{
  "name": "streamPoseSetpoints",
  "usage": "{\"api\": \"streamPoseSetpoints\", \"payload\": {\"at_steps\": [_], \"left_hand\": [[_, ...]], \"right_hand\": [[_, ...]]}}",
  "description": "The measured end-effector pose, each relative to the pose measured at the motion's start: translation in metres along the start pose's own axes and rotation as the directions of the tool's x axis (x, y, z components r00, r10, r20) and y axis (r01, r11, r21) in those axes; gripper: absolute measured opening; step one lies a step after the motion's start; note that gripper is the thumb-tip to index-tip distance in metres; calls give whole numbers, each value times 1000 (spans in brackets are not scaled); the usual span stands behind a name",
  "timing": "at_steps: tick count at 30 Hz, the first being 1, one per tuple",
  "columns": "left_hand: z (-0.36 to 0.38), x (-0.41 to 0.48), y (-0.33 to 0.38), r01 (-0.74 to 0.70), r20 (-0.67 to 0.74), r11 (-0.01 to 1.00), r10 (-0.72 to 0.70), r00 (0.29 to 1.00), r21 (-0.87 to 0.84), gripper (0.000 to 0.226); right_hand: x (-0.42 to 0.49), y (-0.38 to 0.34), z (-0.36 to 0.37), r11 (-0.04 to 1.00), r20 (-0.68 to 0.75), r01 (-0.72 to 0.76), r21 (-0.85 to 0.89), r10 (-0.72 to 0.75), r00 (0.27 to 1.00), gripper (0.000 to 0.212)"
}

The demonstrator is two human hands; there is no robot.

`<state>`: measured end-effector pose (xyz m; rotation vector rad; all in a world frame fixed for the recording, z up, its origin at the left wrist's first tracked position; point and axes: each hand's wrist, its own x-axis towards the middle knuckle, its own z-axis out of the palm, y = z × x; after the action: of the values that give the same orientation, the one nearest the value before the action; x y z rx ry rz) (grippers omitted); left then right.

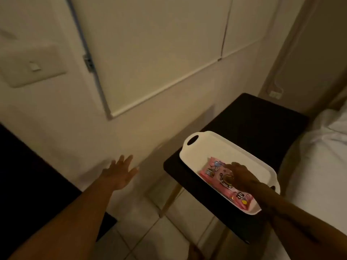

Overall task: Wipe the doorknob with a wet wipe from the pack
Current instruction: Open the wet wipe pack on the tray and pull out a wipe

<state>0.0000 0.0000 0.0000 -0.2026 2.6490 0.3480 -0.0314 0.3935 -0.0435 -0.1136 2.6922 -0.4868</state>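
A pink pack of wet wipes (212,170) with cartoon prints lies in a white tray (212,145) on a small dark table (251,117). My right hand (241,178) rests on top of the pack, fingers bent over its middle; whether it grips the pack is unclear. Out to the left, my left hand (120,172) hovers in the air near the wall with its fingers spread and nothing in it. No doorknob is in view.
A cream wall with a light switch (33,66) at the left and a white hinged panel (150,49) fills the upper view. A bed with white sheets (319,166) stands at the right. A dark surface (28,175) lies at the left. Tiled floor (150,231) below.
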Motion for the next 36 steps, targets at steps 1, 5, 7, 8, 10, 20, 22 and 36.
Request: {"api": "streamPoseSetpoints", "payload": {"at_steps": [1,5,7,8,10,20,22,36], "left_hand": [[10,7,12,-9,42,1000,9,999,0,64],[49,37,66,-39,147,985,64,987,-166,68],[61,51,99,-102,137,982,124,983,-157,67],[66,56,115,-155,129,981,169,977,-116,66],[76,64,145,-286,122,958,285,951,-13,64],[112,96,235,-799,214,546,774,596,252,58],[114,102,242,-826,250,453,803,541,334,60],[116,124,240,-874,324,256,856,403,412,67]], "right_hand": [[-4,10,2,1000,11,-20,0,20,1000,48],[-13,38,16,991,-88,-18,134,30,996,45],[-17,46,24,987,-140,-7,163,30,990,47],[-18,48,27,990,-174,11,144,15,985,49],[-20,55,36,996,-202,40,84,-22,979,57],[-12,62,66,994,-209,48,96,-27,978,79],[-13,64,68,992,-216,29,121,-2,976,82],[-10,58,72,990,-139,-141,15,142,980,90]]}}
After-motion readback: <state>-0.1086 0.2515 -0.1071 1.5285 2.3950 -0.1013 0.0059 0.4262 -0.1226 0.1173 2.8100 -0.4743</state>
